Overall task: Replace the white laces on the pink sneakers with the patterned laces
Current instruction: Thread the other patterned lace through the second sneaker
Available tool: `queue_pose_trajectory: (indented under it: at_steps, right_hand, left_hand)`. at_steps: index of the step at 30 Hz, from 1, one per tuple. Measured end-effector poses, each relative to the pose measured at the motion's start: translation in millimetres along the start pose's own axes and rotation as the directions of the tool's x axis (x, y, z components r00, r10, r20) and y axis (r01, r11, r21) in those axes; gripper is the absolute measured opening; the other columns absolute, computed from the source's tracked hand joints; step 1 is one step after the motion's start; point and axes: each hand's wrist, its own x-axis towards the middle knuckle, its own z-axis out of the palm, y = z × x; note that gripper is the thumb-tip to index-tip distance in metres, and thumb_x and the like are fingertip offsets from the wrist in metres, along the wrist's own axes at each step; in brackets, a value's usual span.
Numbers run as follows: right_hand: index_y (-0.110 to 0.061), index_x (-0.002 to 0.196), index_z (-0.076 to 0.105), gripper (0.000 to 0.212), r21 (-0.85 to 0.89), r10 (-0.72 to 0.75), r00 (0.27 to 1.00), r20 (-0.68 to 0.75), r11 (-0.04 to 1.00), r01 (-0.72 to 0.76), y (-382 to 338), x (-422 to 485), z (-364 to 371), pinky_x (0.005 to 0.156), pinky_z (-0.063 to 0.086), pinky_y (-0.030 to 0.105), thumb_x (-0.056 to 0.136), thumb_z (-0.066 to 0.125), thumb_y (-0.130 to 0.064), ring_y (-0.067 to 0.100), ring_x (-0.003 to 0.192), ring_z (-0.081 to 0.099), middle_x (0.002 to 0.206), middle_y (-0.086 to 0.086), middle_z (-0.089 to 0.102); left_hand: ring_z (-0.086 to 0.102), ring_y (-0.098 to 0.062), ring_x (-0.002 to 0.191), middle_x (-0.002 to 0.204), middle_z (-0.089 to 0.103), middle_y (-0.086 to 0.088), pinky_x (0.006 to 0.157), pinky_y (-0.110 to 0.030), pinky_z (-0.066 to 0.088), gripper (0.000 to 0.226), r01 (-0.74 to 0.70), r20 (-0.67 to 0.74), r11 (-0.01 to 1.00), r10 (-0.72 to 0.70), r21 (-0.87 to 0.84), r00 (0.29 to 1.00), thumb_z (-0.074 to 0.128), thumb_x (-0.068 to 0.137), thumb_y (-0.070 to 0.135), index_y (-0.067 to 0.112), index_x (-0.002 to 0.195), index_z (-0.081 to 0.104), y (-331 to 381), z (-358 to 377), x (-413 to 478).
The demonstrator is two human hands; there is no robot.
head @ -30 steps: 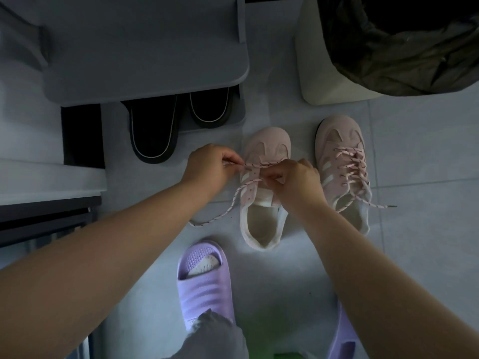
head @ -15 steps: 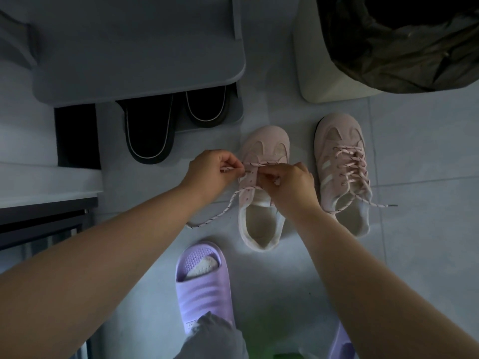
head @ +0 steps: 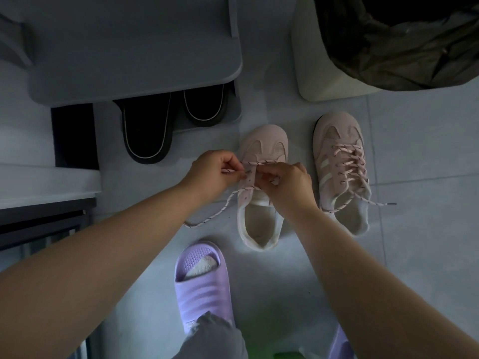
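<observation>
While left hand [head: 211,172] and right hand [head: 291,181] pinch the patterned lace [head: 226,202], black slippers [head: 147,130] lie nearby.

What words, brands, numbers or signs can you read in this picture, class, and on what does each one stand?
No text here can be read.
Slipper: a small mark at its near edge, too small and blurred to read.
Laced sneaker: only pale stripes on its side, no lettering visible.
</observation>
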Motion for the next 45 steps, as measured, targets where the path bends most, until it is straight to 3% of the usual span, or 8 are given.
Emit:
queue_pose_trajectory:
  at_steps: [10, 20, 25, 30, 34, 40, 42, 45]
  right_hand:
    - [-0.027, 0.104, 0.071, 0.025, 0.021, -0.002, 1.000, 0.001, 1.000, 0.002, -1.0, -1.0, -0.4, 0.094, 0.038, 0.039, 0.079, 0.069, -0.025, 0.031, 0.103, 0.047, 0.100, 0.001, 0.072]
    - [-0.027, 0.109, 0.069, 0.026, 0.022, 0.026, 0.999, 0.020, 0.999, -0.026, 0.6, 1.6, 8.2, 0.093, 0.036, 0.034, 0.090, 0.054, -0.018, 0.032, 0.104, 0.046, 0.110, 0.001, 0.068]
    - [-0.030, 0.095, 0.074, 0.024, 0.071, 0.023, 1.000, -0.022, 0.997, -0.021, -0.6, 3.9, 13.7, 0.087, 0.043, 0.037, 0.081, 0.056, -0.024, 0.035, 0.094, 0.056, 0.092, 0.000, 0.073]
    - [-0.026, 0.092, 0.074, 0.021, 0.081, 0.090, 0.996, -0.014, 0.993, -0.089, -1.8, 6.4, 14.0, 0.086, 0.041, 0.033, 0.084, 0.056, -0.018, 0.030, 0.097, 0.051, 0.091, 0.000, 0.073]
    - [-0.016, 0.097, 0.067, 0.020, -0.014, 0.044, 0.999, 0.008, 0.999, -0.044, 2.2, 4.5, 15.6, 0.078, 0.039, 0.032, 0.087, 0.051, -0.011, 0.030, 0.096, 0.048, 0.099, 0.006, 0.068]
    - [-0.019, 0.078, 0.053, 0.018, 0.219, 0.044, 0.993, 0.110, 0.973, -0.067, 4.9, -0.3, -8.0, 0.062, 0.044, 0.024, 0.088, 0.049, -0.005, 0.011, 0.066, 0.057, 0.062, -0.017, 0.059]
    - [-0.018, 0.077, 0.049, 0.023, 0.585, 0.132, 0.990, 0.052, 0.799, -0.137, 0.0, -1.8, -25.2, 0.069, 0.050, 0.021, 0.089, 0.050, 0.002, 0.006, 0.069, 0.062, 0.075, -0.008, 0.064]
    - [-0.010, 0.078, 0.052, 0.017, 0.958, 0.279, 0.958, 0.060, 0.253, -0.134, -2.9, 1.9, -57.9, 0.078, 0.055, 0.032, 0.093, 0.045, -0.003, 0.015, 0.072, 0.065, 0.073, 0.004, 0.065]
  left_hand:
    - [0.064, -0.023, 0.083, 0.076, 0.065, -0.002, 0.085, -0.036, 0.049, 0.023, 0.053, -0.007, 0.990, -0.054, -0.131, 0.998, 0.070, 0.076, 0.003, 0.022, 0.068, 0.059, -7.9, 3.7, -3.8]
    - [0.062, -0.016, 0.089, 0.083, 0.066, 0.010, 0.098, -0.045, 0.038, 0.008, -0.073, -0.064, 0.964, 0.092, 0.256, 0.994, 0.064, 0.084, 0.021, 0.022, 0.086, 0.071, 5.7, 5.0, 8.5]
    - [0.055, -0.022, 0.102, 0.100, 0.068, -0.001, 0.089, -0.027, 0.023, 0.015, -0.204, -0.037, 0.842, 0.256, 0.500, 0.966, 0.060, 0.086, 0.021, 0.019, 0.096, 0.071, 9.0, 10.8, 12.2]
    - [0.064, -0.024, 0.088, 0.087, 0.071, -0.004, 0.095, -0.041, 0.041, 0.012, -0.191, -0.090, 0.925, 0.232, 0.327, 0.969, 0.069, 0.079, 0.017, 0.014, 0.090, 0.070, 4.5, 12.7, 10.3]
    - [0.056, -0.021, 0.103, 0.109, 0.061, 0.001, 0.095, -0.043, 0.040, 0.056, -0.111, -0.130, 0.967, 0.143, 0.230, 0.981, 0.080, 0.064, 0.042, 0.017, 0.108, 0.055, 0.4, 18.0, 1.7]
    - [0.027, -0.025, 0.126, 0.139, 0.028, -0.005, 0.101, -0.036, 0.022, 0.113, 0.066, -0.185, 0.951, -0.009, 0.303, 0.983, 0.069, 0.043, 0.066, 0.022, 0.138, 0.024, -7.1, 15.9, -4.2]
    - [0.023, -0.027, 0.129, 0.143, 0.020, -0.006, 0.103, -0.039, 0.023, 0.105, 0.090, -0.163, 0.963, -0.049, 0.255, 0.985, 0.077, 0.058, 0.052, 0.022, 0.140, 0.019, -6.9, 16.9, -2.3]
    - [0.036, -0.021, 0.119, 0.141, 0.019, -0.009, 0.091, -0.026, 0.035, 0.093, 0.104, -0.126, 0.992, -0.095, 0.070, 0.987, 0.076, 0.072, 0.029, 0.022, 0.141, 0.015, -5.6, 16.9, -1.2]
